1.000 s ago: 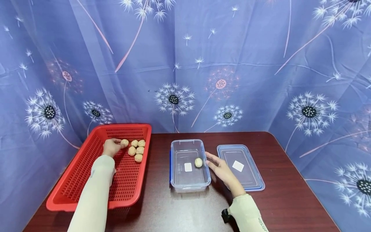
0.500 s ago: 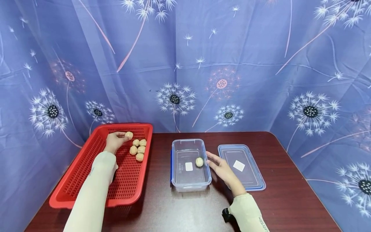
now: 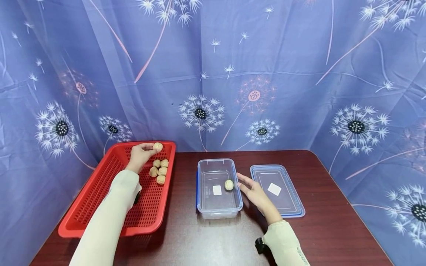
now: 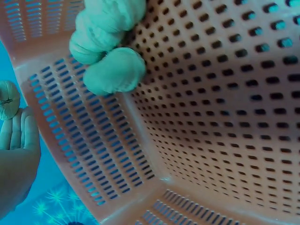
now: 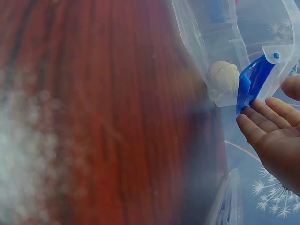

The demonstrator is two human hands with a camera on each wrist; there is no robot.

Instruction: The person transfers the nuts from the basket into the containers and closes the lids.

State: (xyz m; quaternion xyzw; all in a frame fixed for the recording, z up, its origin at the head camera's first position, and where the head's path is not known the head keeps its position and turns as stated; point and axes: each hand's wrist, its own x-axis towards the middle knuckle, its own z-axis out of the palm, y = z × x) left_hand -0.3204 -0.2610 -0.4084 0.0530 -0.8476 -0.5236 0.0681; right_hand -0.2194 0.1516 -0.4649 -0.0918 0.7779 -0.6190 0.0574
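My left hand (image 3: 140, 157) pinches a walnut (image 3: 158, 147) at its fingertips, raised over the far end of the red basket (image 3: 63, 228). In the left wrist view the held walnut (image 4: 8, 99) shows at the left edge, beyond the basket's wall. Several more walnuts (image 3: 161, 180) cluster along the basket's right side. My right hand (image 3: 254, 195) rests its extended fingers against the right side of the clear plastic container (image 3: 219, 214). Inside that container lies a single walnut (image 3: 229, 185). The right wrist view has those fingertips at the container's blue clip (image 5: 255, 82).
A clear lid (image 3: 283, 199) with a blue edge and a white label lies right of the container, partly behind the right hand. The dark wooden table (image 3: 332, 221) carries everything. A blue dandelion-print curtain (image 3: 226, 74) hangs behind and at both sides.
My left hand has lifted a walnut from beside the others in the basket and carried it up and to the right. The right hand stays at the container.
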